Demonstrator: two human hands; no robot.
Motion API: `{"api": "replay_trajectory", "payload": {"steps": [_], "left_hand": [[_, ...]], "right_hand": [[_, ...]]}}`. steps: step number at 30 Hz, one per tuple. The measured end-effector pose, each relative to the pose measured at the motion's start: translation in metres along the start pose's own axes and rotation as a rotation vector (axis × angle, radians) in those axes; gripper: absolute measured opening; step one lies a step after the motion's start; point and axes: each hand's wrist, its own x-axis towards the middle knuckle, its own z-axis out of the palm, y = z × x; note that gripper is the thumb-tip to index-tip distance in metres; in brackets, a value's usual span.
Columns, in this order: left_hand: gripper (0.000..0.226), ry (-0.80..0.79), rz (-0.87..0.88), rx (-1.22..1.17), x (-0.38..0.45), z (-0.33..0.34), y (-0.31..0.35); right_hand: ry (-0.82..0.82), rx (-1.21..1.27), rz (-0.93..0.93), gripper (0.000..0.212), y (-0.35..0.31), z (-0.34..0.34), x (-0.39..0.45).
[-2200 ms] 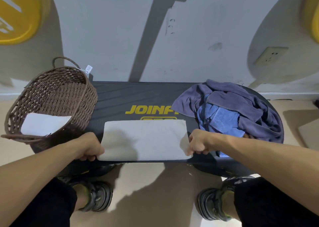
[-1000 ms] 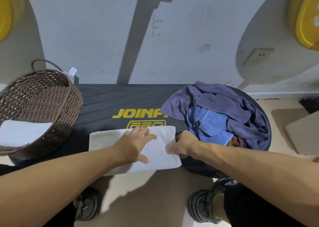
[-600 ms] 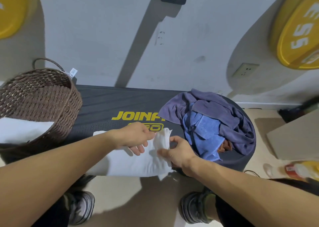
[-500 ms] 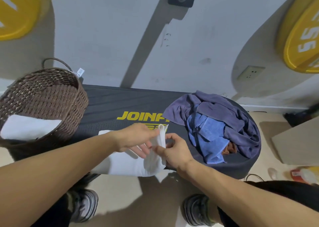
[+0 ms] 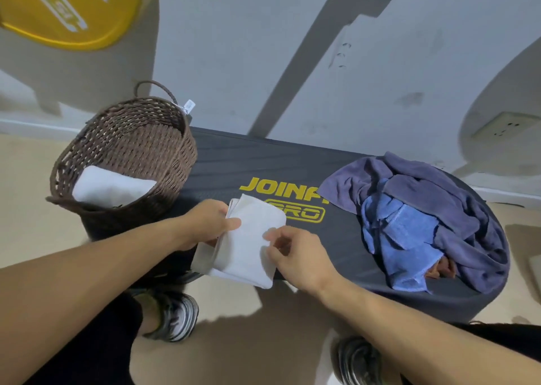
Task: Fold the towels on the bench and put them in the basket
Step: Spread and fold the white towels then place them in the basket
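Observation:
A white towel [image 5: 248, 244], folded into a small rectangle, lies at the front edge of the black bench [image 5: 234, 162]. My left hand [image 5: 209, 223] grips its left edge, thumb on top. My right hand [image 5: 295, 253] touches its right side with loosely bent fingers. A brown wicker basket [image 5: 164, 162] stands on the bench's left end with another folded white towel [image 5: 108, 187] inside. A heap of unfolded towels sits on the right end: purple towel [image 5: 456, 209], blue towel [image 5: 401, 238], and a bit of orange-brown cloth [image 5: 442, 269] underneath.
The bench stands against a grey wall [image 5: 263, 62] with a socket [image 5: 503, 127] at right. A yellow weight plate [image 5: 70, 10] hangs at upper left. My shoes [image 5: 172, 317] stand on the beige floor below the bench's front edge.
The flat white towel was folded over from right to left into a smaller rectangle. My left hand moved from pressing its middle to gripping its left edge; my right hand let the folded edge go.

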Motion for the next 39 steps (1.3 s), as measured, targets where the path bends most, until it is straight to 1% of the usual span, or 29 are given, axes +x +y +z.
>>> {"api": "replay_trajectory", "payload": {"steps": [1,3,6,9,13,16,18,19,21,22,23,25,26,28,31,33,35,37,39], "left_hand": [[0.014,-0.005,-0.036,-0.005,0.003,-0.002,-0.005],[0.017,-0.006,-0.104,-0.041,0.008,-0.006,-0.013],[0.012,0.023,-0.156,0.003,0.013,-0.01,-0.022],[0.007,0.085,-0.152,0.085,0.015,-0.013,-0.027],[0.018,0.157,-0.121,0.139,0.015,-0.015,-0.025],[0.023,0.174,-0.09,0.276,0.013,-0.015,-0.025],[0.02,0.191,-0.074,0.403,0.009,-0.015,-0.025],[0.023,0.217,-0.069,0.487,0.006,-0.016,-0.025],[0.039,0.242,-0.092,0.609,0.0,-0.017,-0.025],[0.044,0.217,-0.121,0.604,-0.002,-0.017,-0.026],[0.046,0.168,-0.16,0.551,-0.004,-0.016,-0.028],[0.046,0.087,-0.248,0.362,-0.008,-0.014,-0.033],[0.045,0.067,-0.276,0.295,-0.01,-0.012,-0.035],[0.043,0.06,-0.294,0.252,-0.014,-0.01,-0.038],[0.037,0.081,-0.287,0.199,-0.016,-0.007,-0.041],[0.035,0.074,-0.275,0.139,-0.016,-0.006,-0.039],[0.031,0.066,-0.245,0.106,-0.017,-0.006,-0.033],[0.025,0.072,-0.196,0.077,-0.018,-0.007,-0.023],[0.021,0.073,-0.118,0.068,-0.023,-0.007,-0.004]], "right_hand": [[-0.031,-0.097,-0.108,0.027,0.003,0.004,0.001],[-0.075,-0.249,-0.266,0.035,0.008,0.014,0.005],[-0.086,-0.462,-0.417,0.036,0.015,0.027,0.01],[-0.097,-0.616,-0.534,0.032,0.019,0.038,0.01],[-0.096,-0.689,-0.596,0.035,0.019,0.045,0.014],[-0.124,-0.651,-0.575,0.037,0.018,0.043,0.017],[-0.133,-0.644,-0.573,0.039,0.017,0.042,0.018],[-0.135,-0.648,-0.572,0.039,0.017,0.042,0.019],[-0.142,-0.66,-0.565,0.04,0.016,0.042,0.02],[-0.144,-0.668,-0.563,0.039,0.015,0.043,0.02],[-0.145,-0.671,-0.56,0.039,0.014,0.044,0.02],[-0.143,-0.663,-0.552,0.037,0.013,0.045,0.02],[-0.144,-0.657,-0.547,0.037,0.012,0.045,0.02],[-0.153,-0.654,-0.535,0.037,0.012,0.045,0.019],[-0.22,-0.673,-0.506,0.041,0.009,0.043,0.02],[-0.321,-0.68,-0.45,0.044,0.005,0.037,0.022],[-0.404,-0.619,-0.375,0.048,-0.004,0.022,0.023],[-0.393,-0.519,-0.302,0.055,-0.015,0.001,0.021],[-0.342,-0.498,-0.28,0.058,-0.023,-0.023,0.017]]}}
